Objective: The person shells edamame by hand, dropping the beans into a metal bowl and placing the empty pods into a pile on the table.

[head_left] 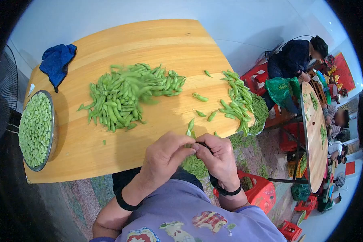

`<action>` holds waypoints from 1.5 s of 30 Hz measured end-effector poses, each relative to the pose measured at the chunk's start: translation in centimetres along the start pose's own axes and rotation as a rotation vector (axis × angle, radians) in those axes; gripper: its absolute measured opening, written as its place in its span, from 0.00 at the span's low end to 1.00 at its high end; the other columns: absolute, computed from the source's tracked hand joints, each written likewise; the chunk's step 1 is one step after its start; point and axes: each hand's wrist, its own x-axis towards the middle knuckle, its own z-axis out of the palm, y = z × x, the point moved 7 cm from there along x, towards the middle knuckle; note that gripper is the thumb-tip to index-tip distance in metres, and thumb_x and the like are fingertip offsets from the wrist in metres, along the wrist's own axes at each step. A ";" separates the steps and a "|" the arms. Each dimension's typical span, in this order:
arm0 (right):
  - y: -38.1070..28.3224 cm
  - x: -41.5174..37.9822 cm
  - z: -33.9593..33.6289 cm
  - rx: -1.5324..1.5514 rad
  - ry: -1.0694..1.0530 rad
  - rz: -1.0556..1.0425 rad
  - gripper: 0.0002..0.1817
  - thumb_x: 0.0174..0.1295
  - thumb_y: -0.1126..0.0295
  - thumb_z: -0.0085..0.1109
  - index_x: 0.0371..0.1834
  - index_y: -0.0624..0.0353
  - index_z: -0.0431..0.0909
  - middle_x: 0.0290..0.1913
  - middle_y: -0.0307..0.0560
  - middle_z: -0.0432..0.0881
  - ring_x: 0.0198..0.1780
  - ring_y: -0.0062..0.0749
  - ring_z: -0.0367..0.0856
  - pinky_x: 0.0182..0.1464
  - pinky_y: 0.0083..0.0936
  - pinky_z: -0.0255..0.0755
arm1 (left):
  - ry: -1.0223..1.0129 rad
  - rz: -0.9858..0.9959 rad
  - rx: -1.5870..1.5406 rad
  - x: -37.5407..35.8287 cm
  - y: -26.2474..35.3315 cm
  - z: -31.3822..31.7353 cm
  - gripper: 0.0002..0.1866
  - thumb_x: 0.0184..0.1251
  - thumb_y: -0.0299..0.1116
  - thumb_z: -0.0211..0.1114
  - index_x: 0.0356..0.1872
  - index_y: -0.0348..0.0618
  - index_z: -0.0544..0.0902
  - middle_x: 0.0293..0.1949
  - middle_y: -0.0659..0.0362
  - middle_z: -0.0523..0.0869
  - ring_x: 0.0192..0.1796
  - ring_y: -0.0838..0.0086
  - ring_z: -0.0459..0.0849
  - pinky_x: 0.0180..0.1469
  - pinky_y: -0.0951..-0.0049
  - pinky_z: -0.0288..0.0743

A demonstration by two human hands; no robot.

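My left hand [165, 155] and my right hand [218, 161] meet just off the table's near edge. Thumbs and fingers of both are pinched together. A green edamame pod [190, 128] pokes up from between them; its lower end is hidden by the fingers. Something dark, too small to name, shows by my right thumb. Beyond my hands lies a large pile of edamame pods [117, 99], partly blurred at its right side. A second group of pods [238, 103] lies at the table's right end, with a few loose ones between.
A metal bowl [53, 139] heaped with shelled green beans [34, 129] stands at the left end of the wooden table [169, 36]. A blue cloth [57, 62] lies behind it, near a fan [6, 88]. Red stools [260, 193] and several people at another table [315, 149] are on the right.
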 end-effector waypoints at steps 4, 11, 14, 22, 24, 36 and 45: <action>0.9 -0.4 0.2 0.217 -0.047 0.132 0.05 0.54 0.74 0.57 0.27 0.66 0.76 0.18 0.49 0.74 0.19 0.30 0.71 0.24 0.24 0.64 | -0.067 -0.023 0.042 -0.1 0.2 -0.1 0.11 0.53 0.26 0.66 0.37 0.42 0.74 0.26 0.58 0.76 0.25 0.71 0.78 0.27 0.75 0.71; -1.3 0.3 -0.7 -0.077 -0.097 -0.081 0.05 0.53 0.74 0.57 0.27 0.66 0.75 0.20 0.52 0.74 0.21 0.40 0.73 0.25 0.30 0.66 | -0.039 -0.655 -0.900 -2.2 -4.8 0.3 0.08 0.57 0.22 0.56 0.37 0.42 0.71 0.26 0.65 0.73 0.21 0.85 0.69 0.24 0.84 0.65; -2.3 0.8 -0.2 -0.155 -0.296 -0.204 0.05 0.51 0.74 0.57 0.26 0.65 0.75 0.21 0.54 0.74 0.25 0.47 0.74 0.27 0.34 0.67 | -0.010 -0.334 -0.324 0.3 -2.4 -3.3 0.07 0.57 0.26 0.60 0.37 0.42 0.75 0.25 0.63 0.76 0.23 0.81 0.72 0.27 0.83 0.65; -3.7 0.7 1.1 -0.367 -0.674 -0.437 0.06 0.50 0.74 0.56 0.30 0.65 0.74 0.25 0.55 0.76 0.30 0.51 0.76 0.31 0.38 0.68 | -0.648 0.141 0.264 1.6 1.7 -2.0 0.09 0.52 0.32 0.65 0.33 0.39 0.78 0.22 0.53 0.77 0.25 0.62 0.77 0.30 0.71 0.70; -3.4 1.4 0.0 -0.319 -0.520 -0.381 0.08 0.51 0.75 0.56 0.34 0.65 0.75 0.26 0.55 0.77 0.30 0.48 0.77 0.32 0.35 0.69 | -0.663 0.045 0.376 1.4 1.3 -2.0 0.09 0.51 0.31 0.65 0.32 0.39 0.77 0.20 0.53 0.76 0.24 0.65 0.77 0.29 0.72 0.70; 0.5 1.2 2.7 0.399 -0.205 -0.055 0.12 0.59 0.75 0.55 0.45 0.67 0.74 0.35 0.43 0.78 0.37 0.21 0.75 0.40 0.18 0.70 | -0.093 -0.257 0.266 0.5 -0.5 -2.7 0.12 0.50 0.29 0.69 0.22 0.36 0.72 0.14 0.52 0.73 0.16 0.68 0.73 0.19 0.71 0.66; -0.9 1.4 2.5 0.152 -0.277 -0.195 0.09 0.56 0.77 0.55 0.39 0.64 0.70 0.31 0.51 0.77 0.35 0.39 0.78 0.37 0.27 0.70 | -0.201 -0.010 0.470 0.9 1.3 -2.3 0.12 0.49 0.32 0.69 0.23 0.37 0.74 0.16 0.49 0.76 0.19 0.59 0.78 0.20 0.67 0.69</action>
